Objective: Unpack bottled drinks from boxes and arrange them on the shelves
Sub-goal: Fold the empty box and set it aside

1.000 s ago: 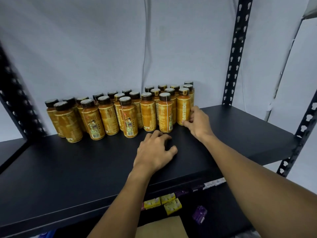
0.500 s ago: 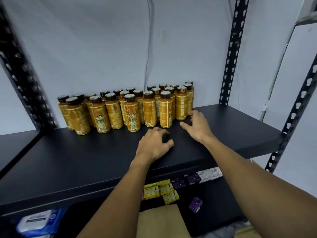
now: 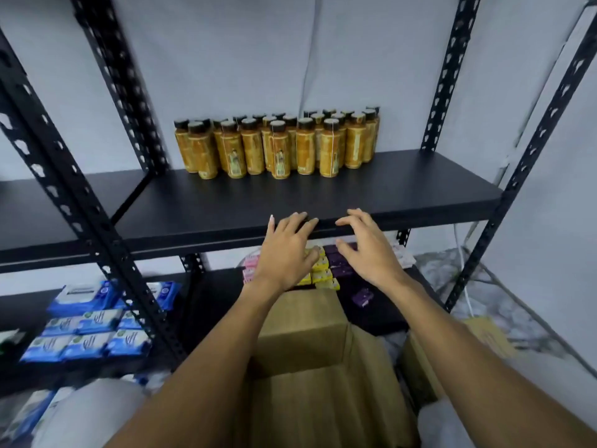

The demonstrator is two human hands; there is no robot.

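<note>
Lower left shelf: blue wet-wipe packs (image 3: 80, 337), stacked flat. Not part of the task.

Upper shelf (image 3: 436, 179), black board: bottled drinks (image 3: 277, 143) stand upright at the back, against the wall, in a tight cluster a few rows deep. Amber contents, dark caps, printed wrap labels. The front half of the board is bare.

Left hand (image 3: 287, 253): fingers straight and spread, holding nothing, fingertips at the shelf's front edge. Contact with the edge cannot be told.

Cardboard box (image 3: 300, 321): brown, below and between the forearms. Its contents are hidden.

Right hand (image 3: 368, 250): fingers spread and slightly bent, holding nothing, also at the front edge.

Handling, judged: the bottles look full, so moderately heavy for their size. They are rigid; glass or plastic cannot be told, so treat as breakable. The wrap labels are likely smooth, so a loose hold could slip. Best grip is around the mid-body over the label, or at the neck under the cap when lifting from a box. The bottles stand touching, so a knock to one could topple its neighbours.
</note>
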